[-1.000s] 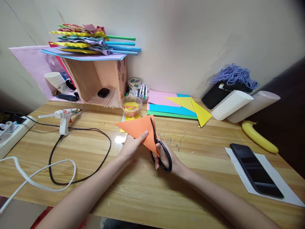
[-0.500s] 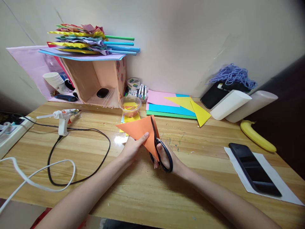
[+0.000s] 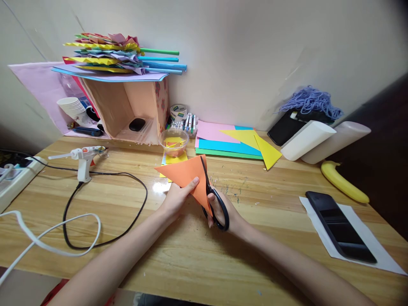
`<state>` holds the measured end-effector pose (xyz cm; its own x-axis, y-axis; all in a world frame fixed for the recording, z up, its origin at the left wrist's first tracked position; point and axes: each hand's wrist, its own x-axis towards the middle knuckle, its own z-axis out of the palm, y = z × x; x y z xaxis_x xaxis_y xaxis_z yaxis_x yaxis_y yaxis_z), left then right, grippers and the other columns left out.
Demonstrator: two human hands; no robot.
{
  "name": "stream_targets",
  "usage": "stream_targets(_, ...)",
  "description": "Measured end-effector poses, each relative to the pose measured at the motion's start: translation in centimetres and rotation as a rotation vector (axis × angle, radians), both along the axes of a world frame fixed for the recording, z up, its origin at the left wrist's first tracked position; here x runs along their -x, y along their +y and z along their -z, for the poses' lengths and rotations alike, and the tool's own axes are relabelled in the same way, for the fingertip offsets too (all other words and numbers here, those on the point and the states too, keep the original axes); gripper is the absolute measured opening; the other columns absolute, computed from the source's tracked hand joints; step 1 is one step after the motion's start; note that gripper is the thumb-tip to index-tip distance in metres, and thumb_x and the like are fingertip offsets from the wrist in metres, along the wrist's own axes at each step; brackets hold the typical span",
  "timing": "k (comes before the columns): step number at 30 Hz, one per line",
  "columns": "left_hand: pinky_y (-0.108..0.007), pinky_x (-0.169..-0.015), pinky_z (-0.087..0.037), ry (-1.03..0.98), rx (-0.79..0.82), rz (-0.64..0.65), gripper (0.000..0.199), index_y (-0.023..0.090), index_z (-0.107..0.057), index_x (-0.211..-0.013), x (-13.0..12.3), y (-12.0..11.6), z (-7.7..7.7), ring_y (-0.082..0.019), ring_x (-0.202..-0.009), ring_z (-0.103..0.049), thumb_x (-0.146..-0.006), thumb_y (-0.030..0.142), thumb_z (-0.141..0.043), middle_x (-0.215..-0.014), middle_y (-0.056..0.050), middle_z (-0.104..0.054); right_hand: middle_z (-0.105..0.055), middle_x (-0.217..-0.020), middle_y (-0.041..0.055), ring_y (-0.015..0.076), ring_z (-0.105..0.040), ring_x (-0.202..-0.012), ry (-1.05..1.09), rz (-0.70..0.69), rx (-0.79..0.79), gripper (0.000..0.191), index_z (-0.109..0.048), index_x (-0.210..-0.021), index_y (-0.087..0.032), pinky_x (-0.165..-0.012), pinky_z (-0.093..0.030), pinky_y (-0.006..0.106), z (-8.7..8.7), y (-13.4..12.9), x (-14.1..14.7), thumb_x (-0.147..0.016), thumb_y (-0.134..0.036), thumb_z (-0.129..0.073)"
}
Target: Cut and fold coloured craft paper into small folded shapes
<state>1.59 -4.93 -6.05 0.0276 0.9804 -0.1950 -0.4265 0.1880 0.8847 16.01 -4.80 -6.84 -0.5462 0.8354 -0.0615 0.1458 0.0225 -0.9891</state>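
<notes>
Orange paper [image 3: 183, 170] is raised over the near-middle of the worktop [image 3: 178, 263], one corner pointing left. The left hand [image 3: 177, 199] is clamped on it, thumb on top; the right hand [image 3: 235, 217] grips the black scissors [image 3: 208, 188] by the handles. One blade lies over the sheet near its right edge; the other blade is not visible. Principal hazard, as judged: the sheet has no firm backing, so a loose pinch could let it bend and send a cut astray. The left thumb is near the blade; a slip toward it could nick the skin. Any fingers underneath cannot be inspected.

At left, the black cord [image 3: 145, 202] loops near the left forearm; a sideways sweep could snag it and drag the glue gun [image 3: 84, 168]. Whether the gun is hot cannot be told.

Just beyond the paper stands the clear bowl [image 3: 161, 142] of scraps; a forward push could knock it. At the far left, paper flowers [image 3: 108, 53] are stacked on the box [image 3: 162, 102], liable to slide if jolted.
</notes>
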Motion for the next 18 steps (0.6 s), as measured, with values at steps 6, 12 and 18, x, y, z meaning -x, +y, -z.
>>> stream_targets(6, -0.029, -0.073, -0.048, 0.002, -0.045, -0.011, 0.03, 0.013, -0.059, -0.093, -0.02, 0.11, 0.32, -0.02, -0.082, -0.062, -0.072, 0.033, -0.066, -0.095, -0.009, -0.067, -0.044, -0.043, -0.0061, 0.0087, -0.047, -0.033, -0.008, 0.017, 0.034, 0.053, -0.039, -0.074, -0.02, -0.032, -0.036, 0.016, 0.16, 0.09, 0.07, -0.076, -0.072, -0.026)
stream_targets(12, -0.03, -0.075, -0.047, -0.006, -0.021, -0.022, 0.032, 0.013, -0.059, -0.095, -0.01, 0.18, 0.48, -0.02, -0.084, -0.062, -0.071, 0.034, -0.066, -0.098, -0.009, -0.066, -0.043, -0.044, -0.0071, 0.0088, -0.048, -0.032, 0.008, 0.072, 0.107, 0.048, -0.04, -0.073, -0.02, -0.029, -0.036, 0.016, 0.16, -0.04, 0.14, -0.076, -0.068, -0.035)
stream_targets(18, -0.031, -0.077, -0.047, -0.013, -0.035, -0.042, 0.033, 0.012, -0.06, -0.093, -0.02, 0.44, 0.84, -0.021, -0.085, -0.062, -0.069, 0.034, -0.068, -0.096, -0.01, -0.067, -0.04, -0.043, -0.0086, 0.0066, -0.043, -0.028, 0.044, 0.135, 0.152, 0.05, -0.041, -0.071, -0.02, -0.027, -0.037, 0.015, 0.36, 0.42, 0.18, -0.072, -0.069, -0.04)
